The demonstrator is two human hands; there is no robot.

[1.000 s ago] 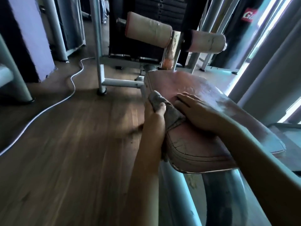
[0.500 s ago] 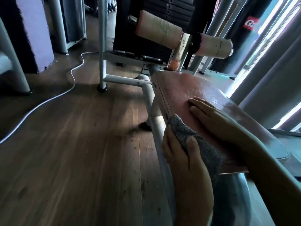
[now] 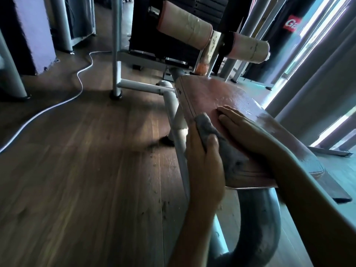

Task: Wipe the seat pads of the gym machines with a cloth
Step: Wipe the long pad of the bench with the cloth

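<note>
A worn reddish seat pad [image 3: 215, 93] on a grey tube frame fills the middle right. My left hand [image 3: 202, 162] is shut on a grey cloth [image 3: 212, 132], which is pressed against the pad's left side edge and folds over onto its top. My right hand [image 3: 244, 130] lies flat on top of the pad, fingers together and stretched out, just right of the cloth, holding nothing. The pad's near end is partly hidden by my forearms.
Two taped roller pads [image 3: 185, 29] [image 3: 250, 47] stand beyond the seat, with a dark weight stack [image 3: 212, 8] behind. A white cable [image 3: 57, 105] snakes across the wooden floor [image 3: 86, 180] at left. Grey frame tubes [image 3: 115, 45] and curtains [image 3: 317, 78] flank the machine.
My left hand slid the cloth along the pad's left edge toward the near end, then back a little farther up. The right hand stayed flat on the pad.
</note>
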